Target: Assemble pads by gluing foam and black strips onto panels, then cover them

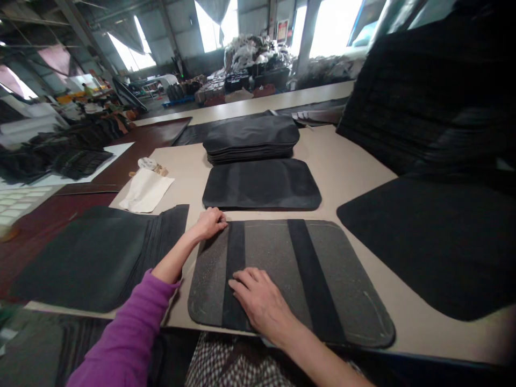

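A dark grey panel (pixel 268 258) with rounded corners lies flat before me, its rough side up. Two black strips run across it, a left strip (pixel 235 252) and a right strip (pixel 310 269). At the far left corner, my left hand (pixel 212 222) has its fingers curled over the panel's edge, close to the top end of the left strip; the fingertips are partly hidden. My right hand (pixel 264 303) rests flat with fingers slightly apart on the lower part of the left strip and the panel beside it.
Beyond the panel lie a smooth black piece (pixel 262 185) and a black stack (pixel 252 137). Black sheets (pixel 97 258) fan out at left, near a cream cloth (pixel 147 189). A large black piece (pixel 435 242) and a tall dark pile (pixel 435 97) stand at right on the beige tabletop (pixel 342 161).
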`<act>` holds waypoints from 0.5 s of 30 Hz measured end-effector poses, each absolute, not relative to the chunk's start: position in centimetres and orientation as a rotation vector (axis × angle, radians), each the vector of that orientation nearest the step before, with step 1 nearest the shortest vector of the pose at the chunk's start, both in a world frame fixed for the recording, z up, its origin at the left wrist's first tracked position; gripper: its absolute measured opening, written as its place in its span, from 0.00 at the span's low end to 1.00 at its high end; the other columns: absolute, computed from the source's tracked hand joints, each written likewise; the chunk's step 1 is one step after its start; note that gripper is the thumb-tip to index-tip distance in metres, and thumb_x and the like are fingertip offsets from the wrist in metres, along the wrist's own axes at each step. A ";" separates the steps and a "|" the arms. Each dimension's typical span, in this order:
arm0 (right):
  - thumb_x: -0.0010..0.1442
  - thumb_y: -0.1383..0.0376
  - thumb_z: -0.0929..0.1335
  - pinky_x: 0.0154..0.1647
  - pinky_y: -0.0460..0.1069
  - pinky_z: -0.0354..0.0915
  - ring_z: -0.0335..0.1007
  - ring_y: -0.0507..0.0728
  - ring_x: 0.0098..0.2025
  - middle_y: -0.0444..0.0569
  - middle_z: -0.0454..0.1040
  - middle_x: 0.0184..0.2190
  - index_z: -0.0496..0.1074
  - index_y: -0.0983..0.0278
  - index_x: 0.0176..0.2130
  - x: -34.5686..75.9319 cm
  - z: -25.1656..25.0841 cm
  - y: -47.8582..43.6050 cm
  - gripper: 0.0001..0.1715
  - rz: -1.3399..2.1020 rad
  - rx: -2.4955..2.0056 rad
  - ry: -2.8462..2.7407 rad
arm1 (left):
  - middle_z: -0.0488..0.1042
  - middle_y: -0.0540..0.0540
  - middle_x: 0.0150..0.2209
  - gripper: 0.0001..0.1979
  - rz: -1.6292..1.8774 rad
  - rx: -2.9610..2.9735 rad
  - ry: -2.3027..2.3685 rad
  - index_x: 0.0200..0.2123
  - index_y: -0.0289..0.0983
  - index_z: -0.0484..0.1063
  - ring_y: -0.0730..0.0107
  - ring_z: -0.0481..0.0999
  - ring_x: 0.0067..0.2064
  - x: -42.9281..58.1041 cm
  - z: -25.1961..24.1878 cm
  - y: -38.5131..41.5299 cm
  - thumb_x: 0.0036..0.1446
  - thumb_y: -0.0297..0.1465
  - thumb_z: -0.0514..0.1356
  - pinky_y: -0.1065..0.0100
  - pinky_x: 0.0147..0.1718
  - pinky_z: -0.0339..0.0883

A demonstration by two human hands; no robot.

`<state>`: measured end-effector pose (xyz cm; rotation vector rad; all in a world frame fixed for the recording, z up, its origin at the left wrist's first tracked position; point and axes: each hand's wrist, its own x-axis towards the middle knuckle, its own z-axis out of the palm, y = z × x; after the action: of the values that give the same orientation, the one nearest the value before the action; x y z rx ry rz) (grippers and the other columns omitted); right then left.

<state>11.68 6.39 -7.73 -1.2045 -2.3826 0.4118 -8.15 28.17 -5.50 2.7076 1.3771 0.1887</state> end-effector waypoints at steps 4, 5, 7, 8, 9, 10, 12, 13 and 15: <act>0.71 0.72 0.65 0.53 0.58 0.63 0.61 0.63 0.55 0.52 0.71 0.54 0.69 0.63 0.57 11.6 -7.9 6.2 0.17 0.393 -1.207 -2.392 | 0.76 0.42 0.39 0.05 0.221 2.829 1.353 0.36 0.39 0.74 0.57 0.72 0.44 -8.2 -4.9 27.0 0.63 0.33 0.60 0.57 0.48 0.62; 0.71 0.73 0.65 0.54 0.58 0.63 0.61 0.63 0.55 0.52 0.71 0.54 0.69 0.63 0.58 11.6 -7.9 6.2 0.18 0.387 -1.204 -2.392 | 0.75 0.42 0.39 0.06 0.235 2.852 1.355 0.37 0.38 0.74 0.56 0.72 0.45 -8.2 -4.8 26.7 0.64 0.33 0.58 0.56 0.49 0.60; 0.70 0.73 0.65 0.54 0.58 0.63 0.61 0.63 0.55 0.52 0.71 0.54 0.69 0.63 0.58 11.5 -7.9 6.1 0.19 0.375 -1.202 -2.390 | 0.75 0.42 0.38 0.07 0.262 2.888 1.365 0.39 0.38 0.72 0.57 0.71 0.44 -8.3 -5.0 26.3 0.66 0.33 0.56 0.54 0.51 0.59; 0.70 0.73 0.66 0.54 0.58 0.63 0.61 0.62 0.55 0.52 0.71 0.54 0.69 0.63 0.58 11.5 -7.8 6.1 0.19 0.370 -1.202 -2.389 | 0.75 0.42 0.38 0.07 0.275 2.901 1.370 0.39 0.38 0.72 0.57 0.71 0.44 -8.3 -5.1 26.2 0.67 0.34 0.55 0.54 0.51 0.59; 0.69 0.73 0.66 0.54 0.58 0.63 0.61 0.62 0.55 0.52 0.71 0.54 0.69 0.63 0.58 11.5 -7.8 6.1 0.19 0.364 -1.203 -2.389 | 0.75 0.42 0.37 0.08 0.289 2.914 1.373 0.39 0.38 0.71 0.57 0.71 0.43 -8.4 -5.2 26.1 0.67 0.33 0.55 0.53 0.51 0.58; 0.69 0.74 0.66 0.54 0.57 0.63 0.62 0.62 0.55 0.52 0.71 0.54 0.69 0.63 0.58 11.6 -7.7 6.0 0.20 0.356 -1.205 -2.389 | 0.74 0.42 0.37 0.07 0.302 2.926 1.373 0.39 0.38 0.71 0.57 0.71 0.43 -8.4 -5.4 26.1 0.67 0.33 0.55 0.53 0.52 0.58; 0.68 0.74 0.67 0.54 0.57 0.64 0.62 0.61 0.55 0.51 0.71 0.54 0.69 0.62 0.58 11.6 -7.7 6.0 0.20 0.352 -1.208 -2.389 | 0.74 0.42 0.36 0.08 0.325 2.949 1.365 0.38 0.38 0.71 0.56 0.71 0.43 -8.4 -5.7 26.1 0.67 0.33 0.54 0.52 0.53 0.57; 0.68 0.74 0.67 0.54 0.57 0.64 0.62 0.61 0.55 0.51 0.71 0.54 0.69 0.62 0.58 11.6 -7.7 6.0 0.20 0.352 -1.210 -2.387 | 0.74 0.42 0.36 0.08 0.336 2.959 1.358 0.38 0.38 0.71 0.56 0.71 0.42 -8.5 -5.8 26.1 0.67 0.33 0.54 0.51 0.54 0.56; 0.69 0.74 0.67 0.54 0.57 0.64 0.62 0.61 0.55 0.51 0.72 0.53 0.69 0.62 0.58 11.6 -7.8 6.0 0.20 0.358 -1.215 -2.383 | 0.74 0.43 0.35 0.07 0.352 2.975 1.335 0.38 0.38 0.71 0.57 0.71 0.42 -8.6 -5.8 26.1 0.67 0.32 0.54 0.51 0.55 0.55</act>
<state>11.56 6.05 -7.75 -1.2153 -2.3832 0.3577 -8.60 26.07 -5.83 2.9751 1.3350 0.3524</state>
